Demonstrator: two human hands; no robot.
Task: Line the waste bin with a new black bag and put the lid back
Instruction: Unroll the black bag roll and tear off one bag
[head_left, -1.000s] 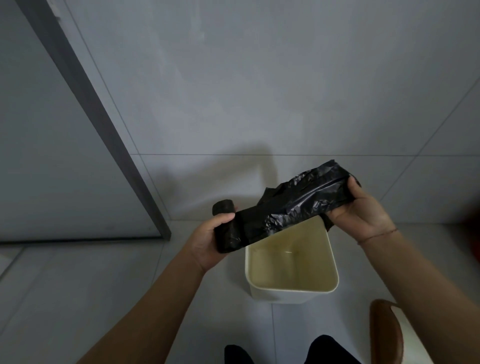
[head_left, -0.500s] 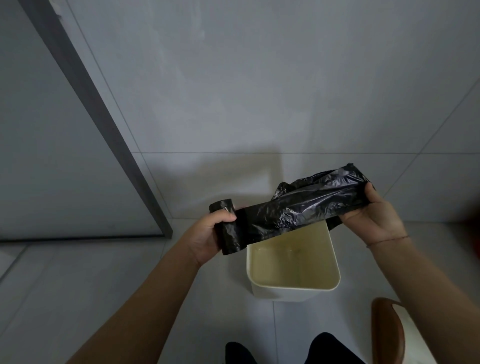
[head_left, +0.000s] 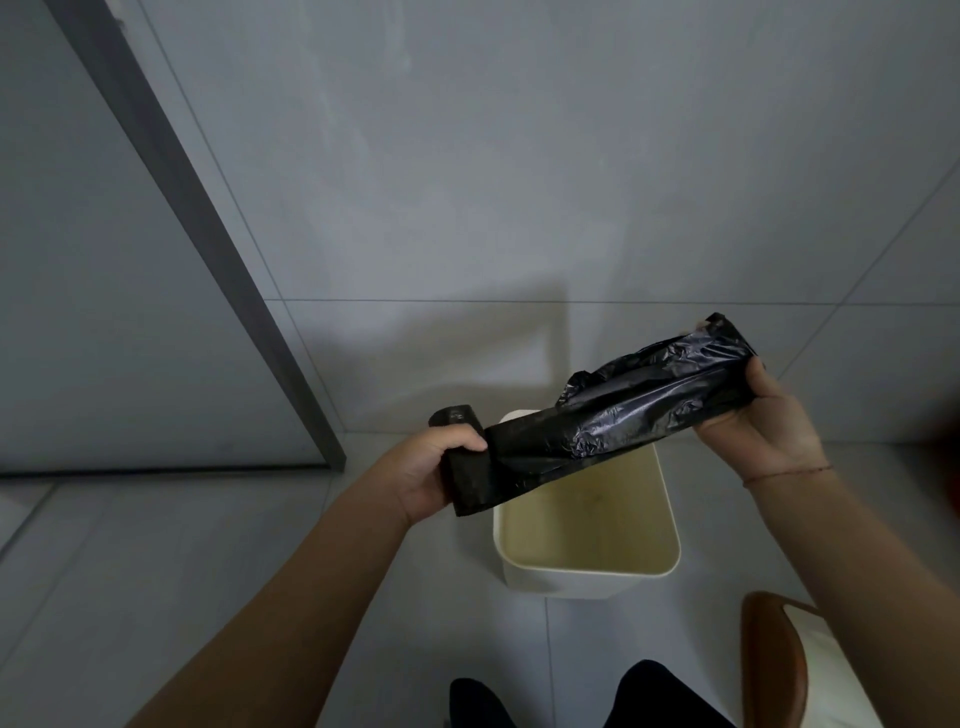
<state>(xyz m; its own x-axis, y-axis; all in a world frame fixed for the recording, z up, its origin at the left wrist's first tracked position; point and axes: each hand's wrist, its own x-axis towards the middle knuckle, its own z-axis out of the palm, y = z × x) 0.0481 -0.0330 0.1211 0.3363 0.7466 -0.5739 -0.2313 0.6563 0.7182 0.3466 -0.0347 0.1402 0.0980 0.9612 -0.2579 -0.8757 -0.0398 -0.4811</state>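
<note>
A cream square waste bin (head_left: 592, 574) stands open and bare inside on the tiled floor, close to the wall. Above its far rim I hold a roll of black bags (head_left: 467, 483) in my left hand (head_left: 431, 473). A black bag (head_left: 639, 405) stretches from the roll up to the right, where my right hand (head_left: 758, 421) grips its crumpled end. The bin's lid, white with a brown rim (head_left: 774, 660), lies on the floor at the lower right.
A grey tiled wall rises behind the bin. A grey door frame (head_left: 208, 249) slants down on the left and ends at the floor near the bin. My dark shoes (head_left: 571, 696) show at the bottom edge.
My right hand has pulled the bag's end farther to the right and slightly up, unrolling more black film from the roll in my left hand.
</note>
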